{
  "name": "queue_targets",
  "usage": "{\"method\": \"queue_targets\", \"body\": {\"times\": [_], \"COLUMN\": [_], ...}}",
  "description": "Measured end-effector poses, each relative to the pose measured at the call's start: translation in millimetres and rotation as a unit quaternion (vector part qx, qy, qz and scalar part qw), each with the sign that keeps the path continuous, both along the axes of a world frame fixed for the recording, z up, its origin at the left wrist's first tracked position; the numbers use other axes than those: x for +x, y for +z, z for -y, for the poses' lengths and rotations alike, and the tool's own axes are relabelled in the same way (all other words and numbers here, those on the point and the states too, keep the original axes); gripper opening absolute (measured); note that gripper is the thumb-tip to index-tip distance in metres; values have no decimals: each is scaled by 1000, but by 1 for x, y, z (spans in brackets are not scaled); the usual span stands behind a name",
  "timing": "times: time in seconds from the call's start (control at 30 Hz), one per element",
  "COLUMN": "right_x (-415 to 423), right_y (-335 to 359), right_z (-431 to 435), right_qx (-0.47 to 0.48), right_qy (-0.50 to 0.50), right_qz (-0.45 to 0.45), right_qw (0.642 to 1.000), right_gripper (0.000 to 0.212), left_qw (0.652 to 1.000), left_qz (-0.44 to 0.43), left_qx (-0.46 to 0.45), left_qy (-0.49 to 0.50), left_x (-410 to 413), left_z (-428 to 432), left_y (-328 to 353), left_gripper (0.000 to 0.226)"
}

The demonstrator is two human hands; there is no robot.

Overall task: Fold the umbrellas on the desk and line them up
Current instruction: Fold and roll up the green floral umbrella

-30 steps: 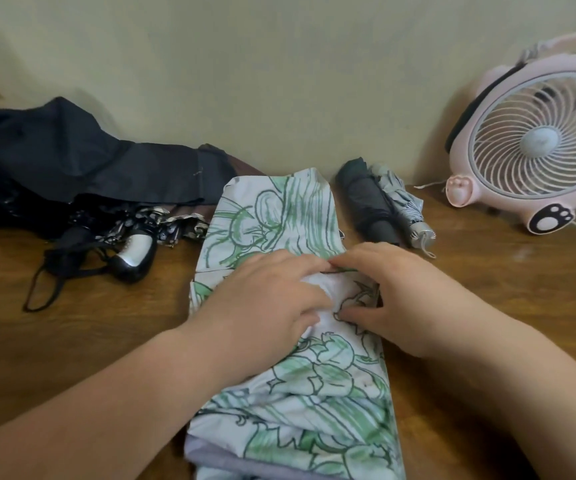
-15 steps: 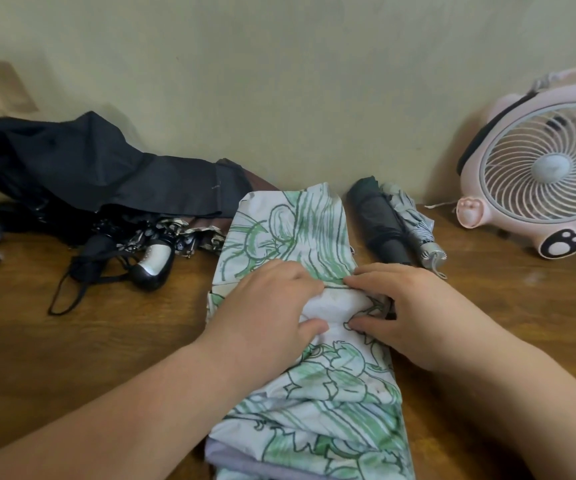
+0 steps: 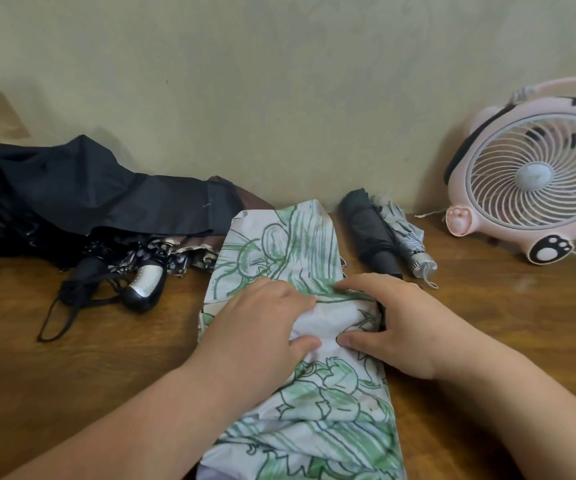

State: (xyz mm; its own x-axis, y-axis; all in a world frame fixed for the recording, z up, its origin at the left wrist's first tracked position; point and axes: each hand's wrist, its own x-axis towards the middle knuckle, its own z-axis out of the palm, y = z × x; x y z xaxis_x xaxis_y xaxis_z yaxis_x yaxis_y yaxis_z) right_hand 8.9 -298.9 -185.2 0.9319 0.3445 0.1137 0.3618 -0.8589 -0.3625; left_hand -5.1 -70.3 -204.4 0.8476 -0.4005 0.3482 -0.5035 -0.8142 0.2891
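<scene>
From the head camera, a white fabric umbrella with green flower drawings lies lengthwise on the brown wooden desk, running from the near edge toward the beige wall. The left hand and the right hand both rest on its middle, each with fingers and thumb curled, pinching a bunch of the white cloth between them. Just right of it lie a rolled dark grey umbrella and a rolled grey-and-white striped umbrella, touching side by side. At the left sprawls a loose black umbrella. A pink round table fan stands at the far right.
</scene>
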Motion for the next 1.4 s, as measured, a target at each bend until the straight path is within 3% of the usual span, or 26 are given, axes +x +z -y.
{"method": "queue_targets", "body": {"times": [0.4,0.57,0.67,0.8,1.03,1.13,1.23,1.3,1.37,1.4], "right_x": [-3,-9,-6,-5,-10,-9,-8,-8,-9,-10], "right_y": [3,-10,-15,-18,-18,-15,-16,-16,-15,-15], "right_z": [-5,-18,-28,-24,-26,-25,-26,-26,-27,-28], "right_qx": [-7,-60,-147,-197,-167,-136,-152,-180,-191,-191], "right_qy": [-15,67,88,89,89,89,86,82,85,86], "right_qz": [-8,57,78,77,51,31,32,27,29,32], "right_qw": [1000,994,982,973,981,986,984,980,978,977], "right_gripper": [59,81,86,89,93,94,80,73,80,86], "left_qw": [1000,999,997,980,958,942,926,917,941,951], "left_qz": [-5,-14,-3,-30,-93,-175,-204,-196,-173,-209], "left_qx": [9,40,82,195,265,255,221,215,142,62], "left_qy": [-6,-23,-6,23,-50,-129,-226,-271,-253,-218], "left_x": [-5,-8,-9,-13,-45,-72,-88,-92,-99,-102], "left_z": [1,0,0,-3,-15,-10,13,32,34,30], "left_y": [0,-2,-3,-3,0,6,5,-8,-14,-8], "left_gripper": [61,60,65,69,79,79,78,59,47,39]}}
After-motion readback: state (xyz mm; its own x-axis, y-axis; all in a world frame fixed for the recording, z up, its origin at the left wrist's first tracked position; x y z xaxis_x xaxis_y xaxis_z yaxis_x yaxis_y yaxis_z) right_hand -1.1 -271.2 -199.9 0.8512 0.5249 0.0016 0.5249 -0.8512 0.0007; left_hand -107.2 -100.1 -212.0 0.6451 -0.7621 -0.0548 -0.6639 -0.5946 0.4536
